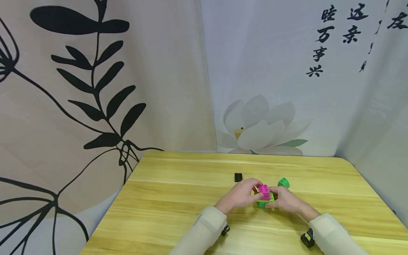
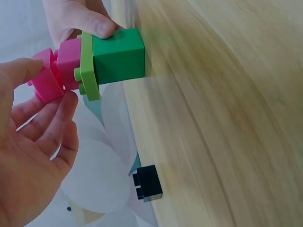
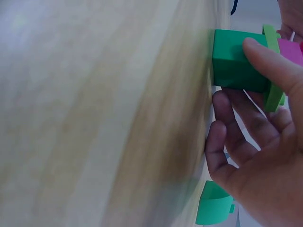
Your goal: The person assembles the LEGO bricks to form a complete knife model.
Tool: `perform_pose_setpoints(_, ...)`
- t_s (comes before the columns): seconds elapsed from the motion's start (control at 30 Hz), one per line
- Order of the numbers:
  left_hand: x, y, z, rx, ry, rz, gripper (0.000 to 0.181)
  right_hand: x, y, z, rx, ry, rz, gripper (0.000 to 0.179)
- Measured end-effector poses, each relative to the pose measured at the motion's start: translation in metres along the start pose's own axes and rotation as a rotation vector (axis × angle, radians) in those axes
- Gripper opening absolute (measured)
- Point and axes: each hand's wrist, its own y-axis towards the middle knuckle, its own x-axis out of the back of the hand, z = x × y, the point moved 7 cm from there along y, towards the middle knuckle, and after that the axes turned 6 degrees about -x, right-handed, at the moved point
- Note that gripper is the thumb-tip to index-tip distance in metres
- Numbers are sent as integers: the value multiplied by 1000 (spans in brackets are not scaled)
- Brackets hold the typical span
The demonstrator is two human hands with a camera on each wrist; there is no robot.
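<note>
A small stack of toy building bricks stands on the table: a dark green block (image 2: 118,56) at the bottom, a lime green plate (image 2: 89,68) over it and a pink brick (image 2: 70,60) above that. My left hand (image 1: 242,193) pinches another pink brick (image 2: 46,78) between thumb and fingers. This upper brick sits tilted against the studs of the lower one, with a gap showing on one side. Low on the stack, my right hand (image 1: 288,201) holds the dark green block, its thumb (image 3: 265,56) on one face and fingers on the opposite side.
Behind my left hand is a black brick (image 1: 238,177). A green rounded brick (image 1: 283,182) lies just beyond my right hand. The wooden table (image 1: 165,198) ends at a patterned curtain (image 1: 178,78) at the back.
</note>
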Motion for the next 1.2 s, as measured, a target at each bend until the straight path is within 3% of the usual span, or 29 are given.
perform_pose_setpoints(0.33, 0, 4, -1, 36, 11, 12, 32, 0, 1, 2, -6, 37, 18, 33)
perform_pose_setpoints(0.6, -2, 5, -3, 22, 32, 24, 33, 0, 1, 3, -11, 46, 25, 35)
perform_pose_setpoints(0.77, -1, 6, -4, 24, 48, 0, 34, 0, 1, 3, -5, 56, 30, 34)
perform_pose_setpoints(1.2, 3, 9, -10, -14, 111, -9, 25, -4, 2, -4, 5, 83, 42, 26)
